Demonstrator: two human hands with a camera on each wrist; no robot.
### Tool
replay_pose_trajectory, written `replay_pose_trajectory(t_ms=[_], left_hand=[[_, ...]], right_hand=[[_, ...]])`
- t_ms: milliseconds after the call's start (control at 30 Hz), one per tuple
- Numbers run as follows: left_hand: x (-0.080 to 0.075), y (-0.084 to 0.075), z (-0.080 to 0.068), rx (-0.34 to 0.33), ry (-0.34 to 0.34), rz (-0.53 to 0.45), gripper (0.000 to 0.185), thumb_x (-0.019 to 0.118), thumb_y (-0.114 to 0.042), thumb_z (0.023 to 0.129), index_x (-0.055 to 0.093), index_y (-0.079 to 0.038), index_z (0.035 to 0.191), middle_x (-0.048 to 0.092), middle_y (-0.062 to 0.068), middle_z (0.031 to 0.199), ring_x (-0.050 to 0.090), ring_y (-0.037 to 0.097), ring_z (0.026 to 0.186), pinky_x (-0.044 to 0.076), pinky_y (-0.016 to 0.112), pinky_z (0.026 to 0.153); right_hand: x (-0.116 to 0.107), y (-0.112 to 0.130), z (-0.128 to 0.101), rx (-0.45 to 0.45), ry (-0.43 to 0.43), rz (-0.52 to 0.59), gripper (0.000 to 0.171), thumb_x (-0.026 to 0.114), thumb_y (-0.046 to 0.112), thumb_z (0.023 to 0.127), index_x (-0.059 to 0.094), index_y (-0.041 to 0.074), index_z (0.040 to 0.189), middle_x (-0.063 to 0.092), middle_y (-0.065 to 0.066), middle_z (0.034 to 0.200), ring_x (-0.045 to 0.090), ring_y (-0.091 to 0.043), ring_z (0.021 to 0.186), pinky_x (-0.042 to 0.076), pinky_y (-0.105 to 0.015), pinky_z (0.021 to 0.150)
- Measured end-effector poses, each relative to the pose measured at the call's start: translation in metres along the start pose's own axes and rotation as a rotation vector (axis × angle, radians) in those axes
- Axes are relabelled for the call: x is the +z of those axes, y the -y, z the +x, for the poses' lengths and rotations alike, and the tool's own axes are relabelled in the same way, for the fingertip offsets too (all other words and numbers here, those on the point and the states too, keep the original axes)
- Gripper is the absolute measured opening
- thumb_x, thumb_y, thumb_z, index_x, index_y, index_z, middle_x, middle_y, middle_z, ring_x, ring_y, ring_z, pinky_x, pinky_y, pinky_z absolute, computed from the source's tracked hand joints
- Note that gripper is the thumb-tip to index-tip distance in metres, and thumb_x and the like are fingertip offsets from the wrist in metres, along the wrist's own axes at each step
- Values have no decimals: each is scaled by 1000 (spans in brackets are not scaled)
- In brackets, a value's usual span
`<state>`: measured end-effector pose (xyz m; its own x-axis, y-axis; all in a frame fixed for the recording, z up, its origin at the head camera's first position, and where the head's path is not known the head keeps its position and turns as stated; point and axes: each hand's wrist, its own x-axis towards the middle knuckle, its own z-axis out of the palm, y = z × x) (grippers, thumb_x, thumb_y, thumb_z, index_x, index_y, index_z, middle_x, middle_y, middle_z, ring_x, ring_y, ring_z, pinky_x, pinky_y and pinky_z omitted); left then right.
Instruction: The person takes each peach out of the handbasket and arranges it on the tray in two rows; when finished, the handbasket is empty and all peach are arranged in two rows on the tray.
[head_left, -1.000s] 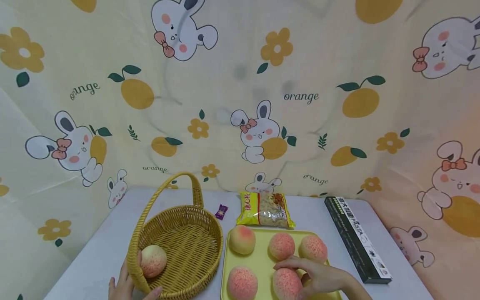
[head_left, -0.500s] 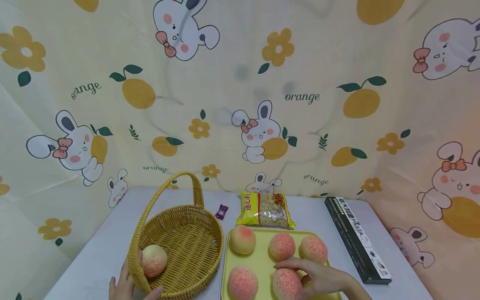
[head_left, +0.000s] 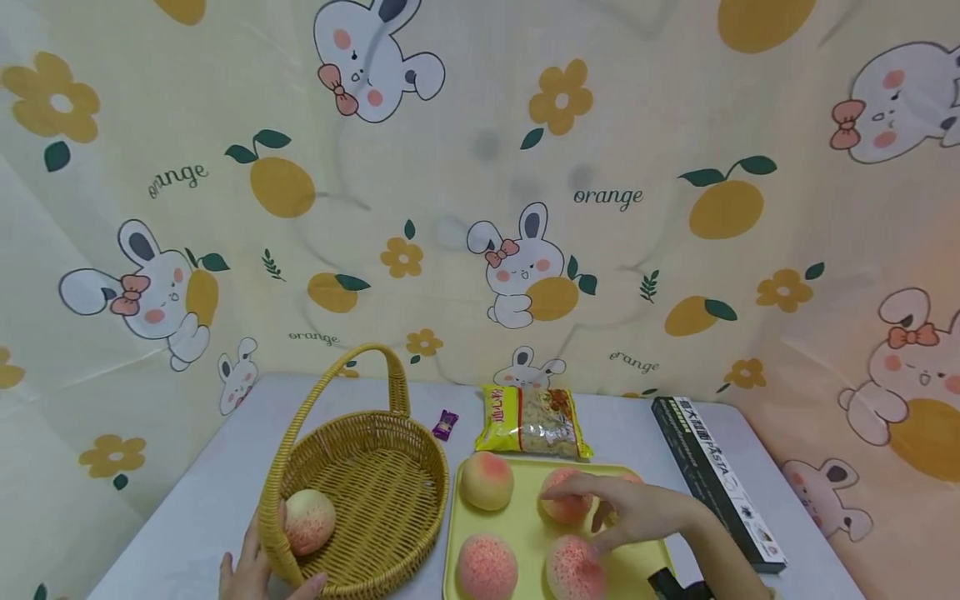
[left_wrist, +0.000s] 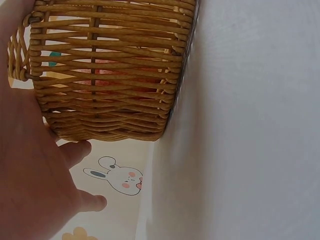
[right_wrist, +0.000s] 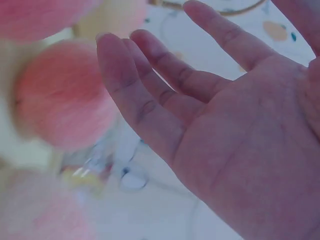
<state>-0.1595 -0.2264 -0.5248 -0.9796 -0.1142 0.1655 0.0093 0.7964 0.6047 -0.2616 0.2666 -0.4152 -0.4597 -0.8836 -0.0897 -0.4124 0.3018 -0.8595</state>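
While seemingly empty, right hand (head_left: 633, 514) flat above peaches (head_left: 566, 500).

The backdrop (head_left: 480, 167) bore the word "orange" several times beside printed fruits. The black box (head_left: 716, 481) read "PASTA". The yellow packet's (head_left: 533, 422) red characters were unreadable.

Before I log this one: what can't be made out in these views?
- Far-right peach on the tray: head view, mostly hidden behind the right hand.
- Left hand: head view, cut off by the bottom edge.
- Candy label: too small.
- Right wrist view: peaches blurred.
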Motion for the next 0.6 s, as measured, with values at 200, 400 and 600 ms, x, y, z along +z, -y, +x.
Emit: replay_pose_trajectory(t_ms=[200,400,600], left_hand=[[0,0,-2,8,-15,-17,109,78,-49,80,18,-5,159,18,34,154,31,62,131,13,88,88],[-5,0,1,1,35,-35,109,76,-50,82,14,-5,160,13,33,156,29,64,131,12,88,88],[-6,-2,3,-1,71,-44,107,73,-50,85,12,-4,160,10,33,157,27,64,132,12,89,87]], right_hand=[[-14,26,53,-56,74,-76,61,70,17,93,44,6,147,49,-11,142,50,-24,121,56,-38,89],[-12,42,120,-122,165,-78,61,71,13,93,44,2,146,50,-15,141,51,-26,122,55,-34,90],[1,50,184,-164,228,-89,58,72,7,92,49,3,144,53,-9,140,52,-11,118,54,-30,92]])
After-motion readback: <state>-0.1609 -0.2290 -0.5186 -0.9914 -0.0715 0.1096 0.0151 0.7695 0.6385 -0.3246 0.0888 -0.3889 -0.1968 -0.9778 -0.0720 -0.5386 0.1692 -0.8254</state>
